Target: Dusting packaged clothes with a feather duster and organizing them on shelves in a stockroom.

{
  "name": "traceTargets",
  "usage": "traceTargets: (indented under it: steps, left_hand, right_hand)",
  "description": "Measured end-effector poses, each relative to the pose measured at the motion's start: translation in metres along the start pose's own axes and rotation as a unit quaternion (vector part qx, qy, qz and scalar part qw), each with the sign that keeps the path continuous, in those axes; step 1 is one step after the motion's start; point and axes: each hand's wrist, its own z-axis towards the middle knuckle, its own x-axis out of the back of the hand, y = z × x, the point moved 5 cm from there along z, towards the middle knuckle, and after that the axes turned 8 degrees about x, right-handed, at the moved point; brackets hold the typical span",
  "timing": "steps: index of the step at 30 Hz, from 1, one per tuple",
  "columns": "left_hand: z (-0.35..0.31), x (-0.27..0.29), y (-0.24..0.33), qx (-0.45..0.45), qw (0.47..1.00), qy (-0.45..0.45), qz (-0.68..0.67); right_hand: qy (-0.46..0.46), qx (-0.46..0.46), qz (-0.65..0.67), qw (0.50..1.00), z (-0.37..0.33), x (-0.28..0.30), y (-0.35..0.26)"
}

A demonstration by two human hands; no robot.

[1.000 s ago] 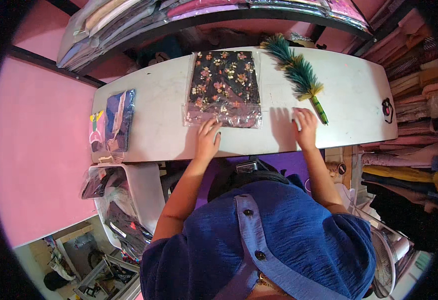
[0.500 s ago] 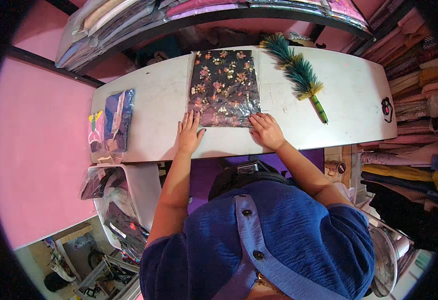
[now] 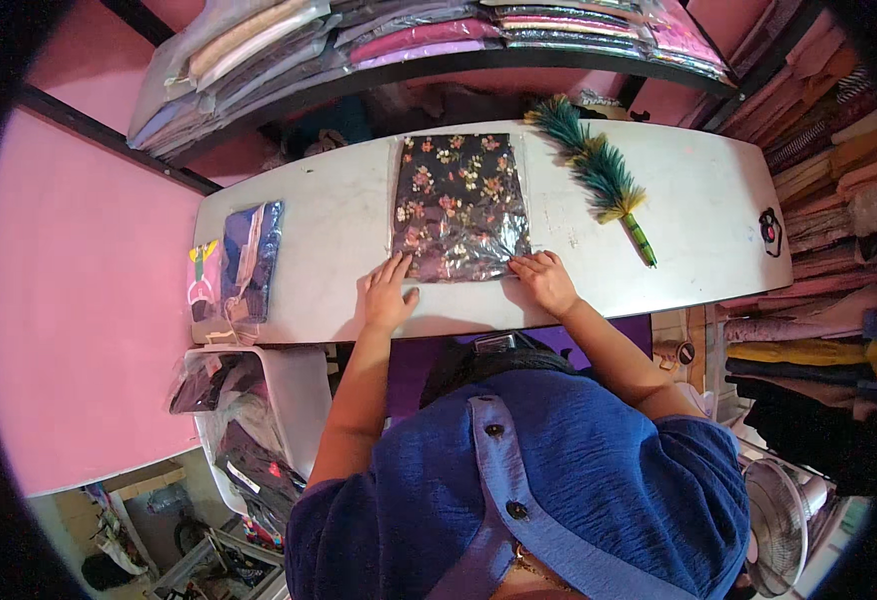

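A folded black cloth with a floral print, packed in a clear plastic bag [image 3: 464, 205], lies flat on the white table [image 3: 329, 240] before me. At the bag's near left corner, my left hand [image 3: 389, 295] is open, fingers laid out and touching the edge, thumb apart. My right hand [image 3: 549, 284] is closed at the near right corner, its bent fingers gripping the plastic, which creases there. The undersides of the fingers are hidden.
A green feather duster [image 3: 599, 170] lies right of the bag. A small black strapped item [image 3: 771, 232] sits at the table's right end. Bagged blue clothing [image 3: 252, 260] lies at the left end. Above the far edge runs a shelf of packed clothes [image 3: 424, 45]; a fan [image 3: 777, 520] stands lower right.
The whole view has tilted, so the table and bag appear lower and more of the shelf shows. Both hands remain at the bag's near corners.
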Motion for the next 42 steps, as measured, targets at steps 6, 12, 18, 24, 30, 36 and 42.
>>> traceTargets:
  steps: [6, 12, 18, 24, 30, 36, 42]
  left_hand:
    - [-0.039, -0.004, -0.002, -0.005, 0.998, 0.015, -0.06]
    - [-0.028, 0.031, -0.001, -0.047, 0.973, 0.138, -0.177]
    - [0.023, 0.137, 0.007, -0.019, 0.831, 0.332, -0.447]
    - [0.084, 0.21, 0.049, -0.013, 0.813, 0.29, -0.504]
    - [0.134, 0.122, 0.003, 0.128, 0.916, 0.219, -0.311]
    - [0.057, 0.005, -0.037, 0.198, 0.926, 0.051, -0.318]
    - [-0.011, -0.052, -0.045, 0.235, 0.908, -0.006, -0.348]
  right_hand:
    - [-0.07, -0.039, 0.023, 0.997, -0.017, 0.012, -0.008]
    - [0.032, -0.094, 0.131, 0.986, 0.015, 0.071, 0.009]
    - [0.215, -0.114, 0.252, 0.937, 0.076, 0.18, 0.014]
    - [0.278, -0.16, 0.292, 0.901, 0.124, 0.222, 0.052]
    - [0.264, -0.228, 0.059, 0.935, 0.132, 0.157, 0.094]
    - [0.18, -0.351, 0.12, 0.911, 0.036, 0.083, 0.115]
    - [0.058, -0.386, 0.129, 0.912, -0.03, 0.011, 0.102]
